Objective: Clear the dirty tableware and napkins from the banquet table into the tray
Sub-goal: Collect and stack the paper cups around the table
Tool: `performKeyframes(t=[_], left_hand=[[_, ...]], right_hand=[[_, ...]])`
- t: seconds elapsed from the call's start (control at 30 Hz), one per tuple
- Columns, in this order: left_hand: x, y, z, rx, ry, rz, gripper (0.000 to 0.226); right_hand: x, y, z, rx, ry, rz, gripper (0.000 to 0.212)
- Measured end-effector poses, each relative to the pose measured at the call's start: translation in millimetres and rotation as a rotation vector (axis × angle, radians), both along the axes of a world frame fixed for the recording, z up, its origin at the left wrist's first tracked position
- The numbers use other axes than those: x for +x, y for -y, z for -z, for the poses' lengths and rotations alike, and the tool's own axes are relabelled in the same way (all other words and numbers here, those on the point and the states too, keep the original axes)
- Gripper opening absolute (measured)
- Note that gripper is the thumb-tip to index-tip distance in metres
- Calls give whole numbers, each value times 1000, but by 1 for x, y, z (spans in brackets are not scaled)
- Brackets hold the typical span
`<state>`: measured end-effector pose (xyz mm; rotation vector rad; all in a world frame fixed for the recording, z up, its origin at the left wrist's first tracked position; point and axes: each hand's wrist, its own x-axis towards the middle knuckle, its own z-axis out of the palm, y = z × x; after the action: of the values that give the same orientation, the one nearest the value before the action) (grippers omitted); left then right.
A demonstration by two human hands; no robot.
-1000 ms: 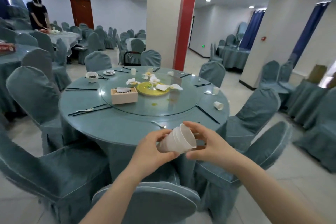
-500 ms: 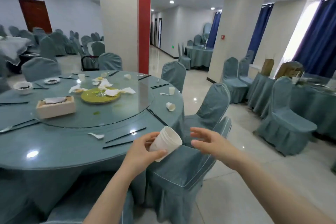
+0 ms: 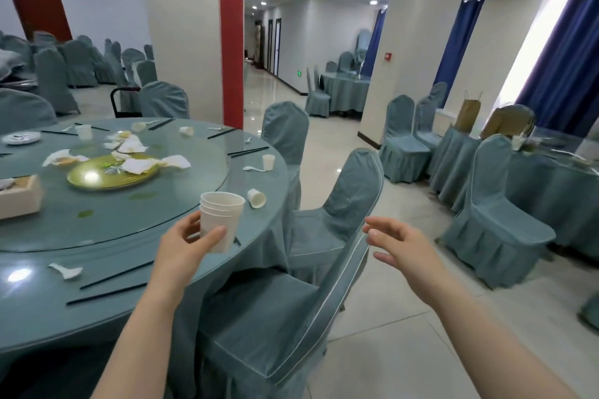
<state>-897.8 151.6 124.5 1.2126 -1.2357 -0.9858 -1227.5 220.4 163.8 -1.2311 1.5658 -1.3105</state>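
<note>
Left hand (image 3: 181, 253) grip pinching nested empty cups (image 3: 220, 220), right hand (image 3: 402, 244) grip spread, tipped cup (image 3: 256, 198) on table (image 3: 129, 256)

Two hands (image 3: 181, 249), one cup stack (image 3: 220, 220), four loose cups (image 3: 256, 197).

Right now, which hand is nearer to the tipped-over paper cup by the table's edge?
Left. The left hand, holding the stacked cups, is just below the tipped-over cup. The right hand hangs open farther off to the right, over the chair.
</note>
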Motion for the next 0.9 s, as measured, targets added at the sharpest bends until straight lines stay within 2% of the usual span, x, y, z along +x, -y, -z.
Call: performKeyframes(t=[0.23,0.5,0.77,0.9], left_hand=[[-86,125,6,5,-50,-71,51],[-180,235,-5,12,40,-104,40],[-268,287,17,54,66,-268,32],[-300,289,27,103,54,-416,39]], right_hand=[[-95,135,4,25,26,-33,16],[-202,256,25,77,89,-50,17],[-291,393,52,153,25,-370,18],[-304,453,64,228,0,-560,20]])
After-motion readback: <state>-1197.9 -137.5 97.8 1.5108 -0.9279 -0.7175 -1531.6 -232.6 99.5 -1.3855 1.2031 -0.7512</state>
